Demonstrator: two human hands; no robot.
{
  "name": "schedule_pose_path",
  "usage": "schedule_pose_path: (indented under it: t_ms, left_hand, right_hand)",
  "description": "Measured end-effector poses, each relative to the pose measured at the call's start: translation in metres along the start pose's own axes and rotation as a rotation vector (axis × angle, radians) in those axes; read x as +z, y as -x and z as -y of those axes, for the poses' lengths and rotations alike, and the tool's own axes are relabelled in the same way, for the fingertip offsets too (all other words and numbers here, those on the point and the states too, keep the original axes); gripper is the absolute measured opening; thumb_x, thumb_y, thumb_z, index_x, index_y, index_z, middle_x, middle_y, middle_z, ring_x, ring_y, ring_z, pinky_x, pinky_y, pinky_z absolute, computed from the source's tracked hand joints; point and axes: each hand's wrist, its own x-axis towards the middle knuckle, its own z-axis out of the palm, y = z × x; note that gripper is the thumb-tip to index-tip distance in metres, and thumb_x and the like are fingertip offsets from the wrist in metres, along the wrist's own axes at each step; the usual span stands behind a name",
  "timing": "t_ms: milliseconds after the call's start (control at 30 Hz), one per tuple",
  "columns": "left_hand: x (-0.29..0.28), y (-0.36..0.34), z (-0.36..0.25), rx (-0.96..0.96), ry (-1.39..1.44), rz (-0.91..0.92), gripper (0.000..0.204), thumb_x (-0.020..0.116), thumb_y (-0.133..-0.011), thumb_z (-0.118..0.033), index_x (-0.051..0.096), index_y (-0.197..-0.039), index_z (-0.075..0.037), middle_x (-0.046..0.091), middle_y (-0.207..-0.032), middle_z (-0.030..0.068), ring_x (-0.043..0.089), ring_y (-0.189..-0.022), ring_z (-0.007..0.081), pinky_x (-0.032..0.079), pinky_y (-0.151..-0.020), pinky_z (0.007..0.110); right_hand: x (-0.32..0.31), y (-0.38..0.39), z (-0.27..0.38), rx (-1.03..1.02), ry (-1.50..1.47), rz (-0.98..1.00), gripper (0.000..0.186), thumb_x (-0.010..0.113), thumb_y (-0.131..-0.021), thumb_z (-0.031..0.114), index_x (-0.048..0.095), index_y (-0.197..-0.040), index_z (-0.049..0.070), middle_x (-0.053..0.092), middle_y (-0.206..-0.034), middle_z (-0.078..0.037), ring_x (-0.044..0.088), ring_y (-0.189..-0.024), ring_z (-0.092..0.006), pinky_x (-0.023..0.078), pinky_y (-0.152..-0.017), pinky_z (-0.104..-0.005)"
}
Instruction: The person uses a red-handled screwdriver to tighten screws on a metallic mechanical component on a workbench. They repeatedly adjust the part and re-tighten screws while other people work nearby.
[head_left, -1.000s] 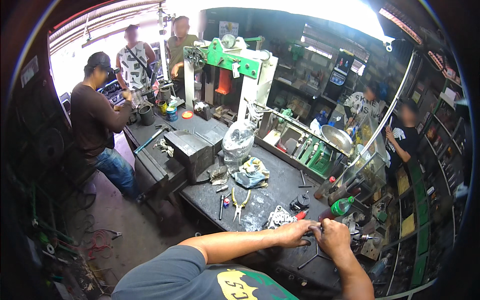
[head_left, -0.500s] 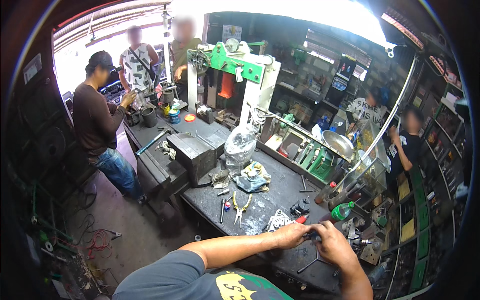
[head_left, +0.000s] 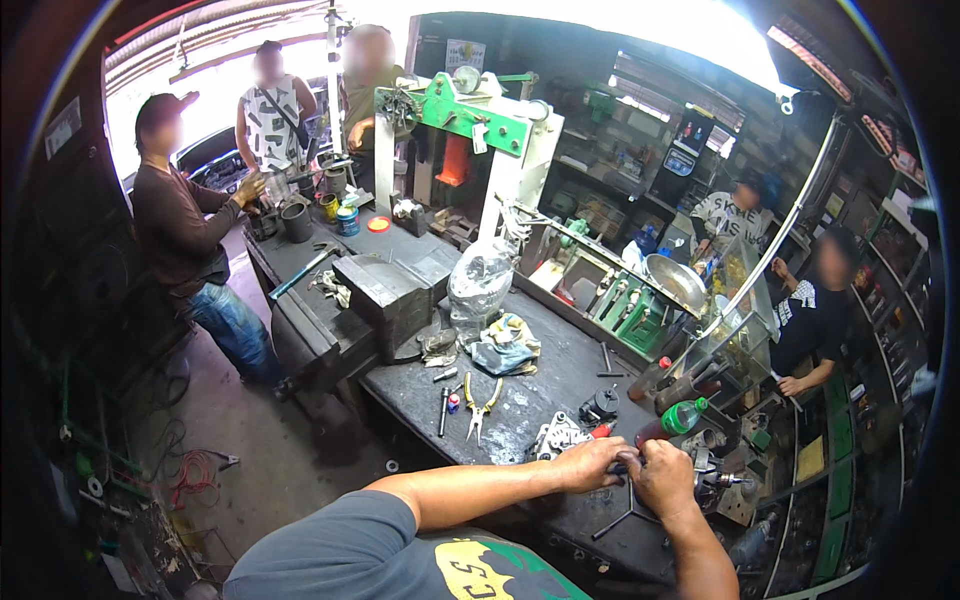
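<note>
At the bottom of the frame, the person's left hand (head_left: 588,466) and right hand (head_left: 664,476) met just right of centre, their fingers curled in around a small dark part (head_left: 628,458). The fingers hid most of that part, so its exact kind could not be told. Just below the hands, a 3-armed wrench (head_left: 629,513) lay on the dark workbench (head_left: 530,408).

Directly above the left hand sat a silver metal housing (head_left: 558,437), with a red object (head_left: 603,430) beside it and a round black part (head_left: 600,404) a little higher. Above the right hand, a green-capped bottle (head_left: 680,418) of dark liquid leaned over. Left of the housing were yellow-handled long-nose pliers (head_left: 487,398), jaws pointing down the frame, and a dark rod (head_left: 443,412).

Mid-frame, a crumpled rag (head_left: 508,343) lay below a clear plastic-wrapped bundle (head_left: 479,283). To the left of these stood a heavy steel block (head_left: 385,298), and farther left a hammer (head_left: 298,277) with a blue handle.

Beyond, at upper centre, rose a green-and-white press frame (head_left: 480,125). 3 people (head_left: 182,228) stood at upper left; 2 others (head_left: 815,315) were at right.
</note>
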Motion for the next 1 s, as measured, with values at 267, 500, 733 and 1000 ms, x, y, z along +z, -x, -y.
schedule_pose_path:
  t_ms: [267, 500, 733, 1000]
  left_hand:
    - [-0.002, 0.009, 0.021, 0.053, 0.058, 0.053, 0.088, 0.088, -0.092, -0.020, 0.048, -0.170, -0.012, 0.061, -0.161, 0.0219, 0.058, -0.151, 0.0424, 0.048, -0.126, 0.053]
    - [-0.015, 0.054, 0.022, -0.182, -0.367, -0.064, 0.128, 0.100, -0.075, -0.060, 0.037, -0.175, -0.013, 0.048, -0.172, 0.0234, 0.038, -0.165, 0.0478, 0.031, -0.136, 0.063]
    - [-0.020, 0.059, 0.027, -0.232, -0.394, 0.036, 0.120, 0.102, -0.073, -0.056, 0.047, -0.169, -0.010, 0.064, -0.158, 0.0228, 0.049, -0.158, 0.0466, 0.038, -0.132, 0.061]
    - [-0.035, 0.053, 0.036, -0.114, -0.323, 0.149, 0.114, 0.104, -0.070, -0.052, 0.055, -0.164, -0.011, 0.065, -0.156, 0.0227, 0.052, -0.155, 0.0466, 0.040, -0.132, 0.056]
  right_hand:
    - [-0.012, 0.001, 0.006, 0.008, 0.045, -0.102, 0.044, 0.087, -0.097, 0.045, 0.075, -0.097, 0.002, 0.080, -0.088, -0.024, 0.080, -0.084, -0.0446, 0.064, -0.076, -0.0548]
    - [-0.030, 0.018, -0.005, -0.299, -0.317, 0.060, 0.042, 0.085, -0.101, 0.040, 0.073, -0.119, 0.003, 0.074, -0.119, -0.023, 0.077, -0.107, -0.0430, 0.063, -0.090, -0.0549]
    - [-0.013, 0.004, 0.009, -0.334, -0.096, -0.217, 0.052, 0.081, -0.102, 0.052, 0.069, -0.107, 0.001, 0.078, -0.084, -0.018, 0.080, -0.077, -0.0427, 0.065, -0.067, -0.0498]
    - [-0.019, 0.010, 0.018, -0.032, -0.051, 0.086, 0.045, 0.079, -0.104, 0.044, 0.068, -0.115, 0.002, 0.073, -0.114, -0.024, 0.079, -0.102, -0.0431, 0.066, -0.083, -0.0530]
